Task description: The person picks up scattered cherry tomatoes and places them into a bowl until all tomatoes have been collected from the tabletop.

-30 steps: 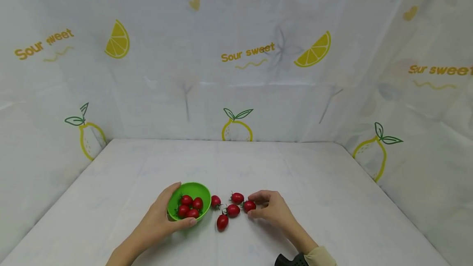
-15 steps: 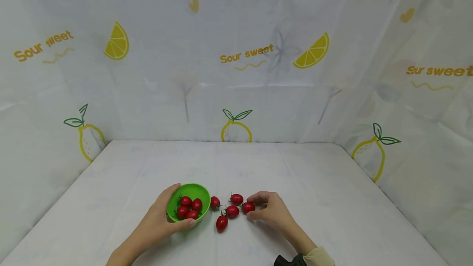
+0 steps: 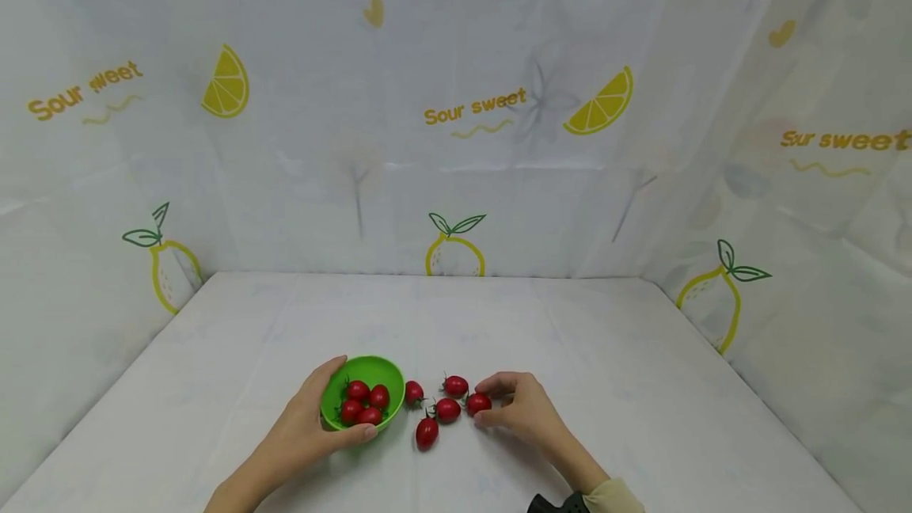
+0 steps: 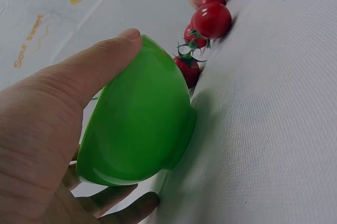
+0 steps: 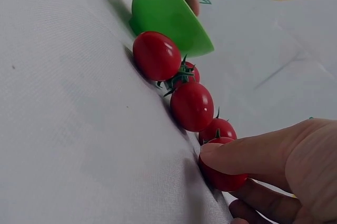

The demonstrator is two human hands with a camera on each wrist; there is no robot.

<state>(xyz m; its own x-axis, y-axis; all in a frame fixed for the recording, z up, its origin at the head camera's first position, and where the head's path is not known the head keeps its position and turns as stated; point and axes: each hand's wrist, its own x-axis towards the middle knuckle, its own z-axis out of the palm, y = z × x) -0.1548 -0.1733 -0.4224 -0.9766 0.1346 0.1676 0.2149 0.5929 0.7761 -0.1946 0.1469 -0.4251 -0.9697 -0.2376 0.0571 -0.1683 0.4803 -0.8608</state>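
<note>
Between the gripping thumb and fingers of the left hand (image 3: 306,422) is a green bowl (image 3: 385,371) with red tomatoes (image 3: 358,390); right of that thumb lie four loose tomatoes (image 3: 447,410), then a fifth tomato (image 3: 478,404) pinched in the right hand (image 3: 527,412).

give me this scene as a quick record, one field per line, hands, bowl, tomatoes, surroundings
left hand: holds the green bowl, thumb near its rim; hand
right hand: pinches the rightmost tomato between thumb and fingers; hand
in bowl: four tomatoes visible
outside bowl: five tomatoes, counting the pinched one; the lowest in the head view lies apart from the bowl
surface: white table
backdrop: white sheet with lemon prints and "Sour sweet"
</note>
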